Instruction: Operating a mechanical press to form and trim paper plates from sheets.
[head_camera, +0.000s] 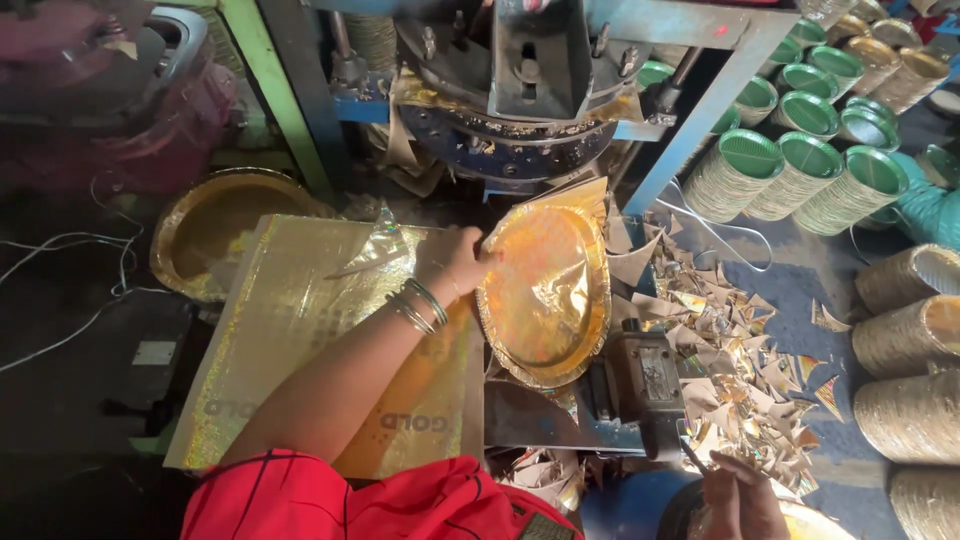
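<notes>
The gold foil plate (545, 290) lies just below the blue press (520, 110), tilted up on its edge so that its long axis runs from the press toward the person. The left hand (462, 262) comes at it from the left — fingers closed on the plate's upper left rim, thumb side toward the press, the wrist ringed with thin bangles (418, 306). That hand is clearly the nearer one; it is already touching the plate.

The right hand (742, 500) sits well apart from the press, low at the frame's bottom edge, fingers curled narrow — whether it pinches anything I cannot tell, since part of it is cut off.

Left of the plate, under the forearm, lies a stack of gold foil sheets (300, 330); farther left from the press rests another gold plate (215, 230). Right of the plate, triangular foil offcuts (740, 340) litter the floor. Beyond them, right of the press, lie stacks of green plates (800, 165) and rolls of gold ones (910, 335).
</notes>
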